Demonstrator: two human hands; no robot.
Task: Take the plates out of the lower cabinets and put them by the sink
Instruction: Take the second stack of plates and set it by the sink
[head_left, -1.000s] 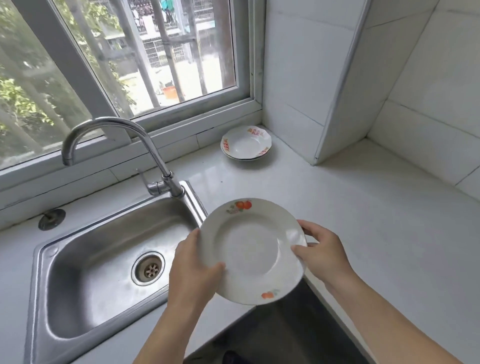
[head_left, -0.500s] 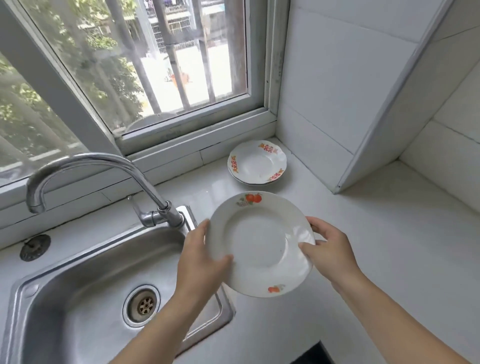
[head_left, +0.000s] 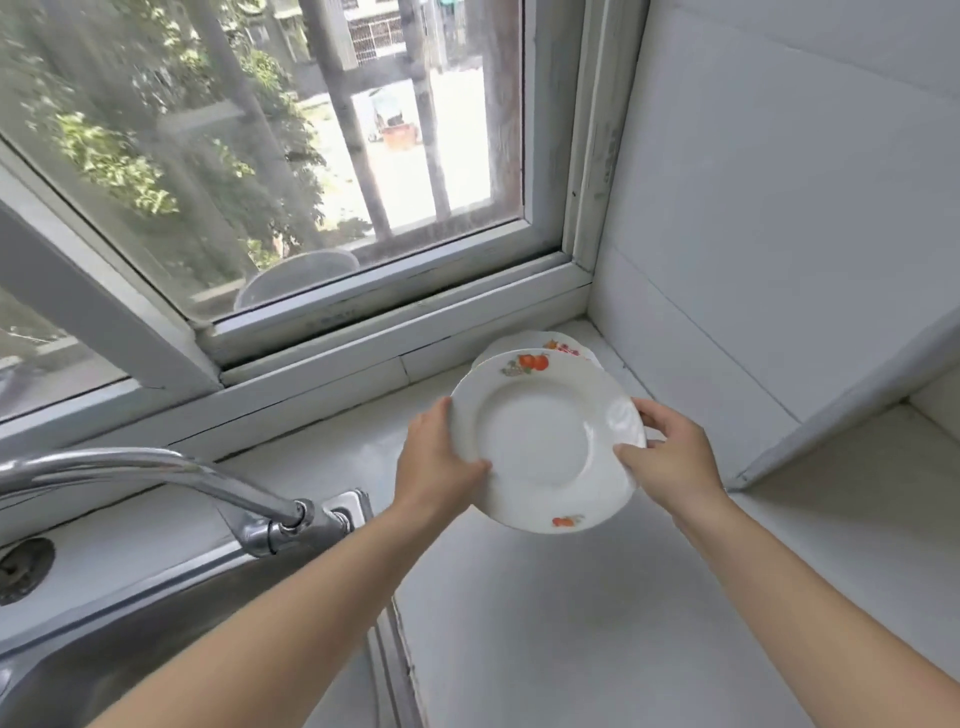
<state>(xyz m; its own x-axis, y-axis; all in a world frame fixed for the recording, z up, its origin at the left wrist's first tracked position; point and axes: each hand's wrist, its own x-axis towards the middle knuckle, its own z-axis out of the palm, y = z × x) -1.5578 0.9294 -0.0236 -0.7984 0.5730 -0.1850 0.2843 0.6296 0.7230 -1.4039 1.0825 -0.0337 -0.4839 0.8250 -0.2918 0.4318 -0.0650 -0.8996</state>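
Observation:
A white deep plate (head_left: 540, 436) with orange fruit prints is held in both hands above the countertop. My left hand (head_left: 434, 462) grips its left rim with the thumb on top. My right hand (head_left: 670, 457) grips its right rim the same way. The plate hangs just in front of and over a stack of similar plates (head_left: 563, 345) that sits in the back corner by the window; only the far rim of that stack shows.
The steel sink (head_left: 104, 660) with its curved faucet (head_left: 171, 478) lies at the lower left. A white countertop (head_left: 571, 623) runs to the right. The window sill (head_left: 322, 384) and a tiled wall column (head_left: 753, 260) close in the corner.
Both hands have carried the plate forward and away from the sink toward the back corner. It now overlaps the stack of plates there. The view has moved closer to the window.

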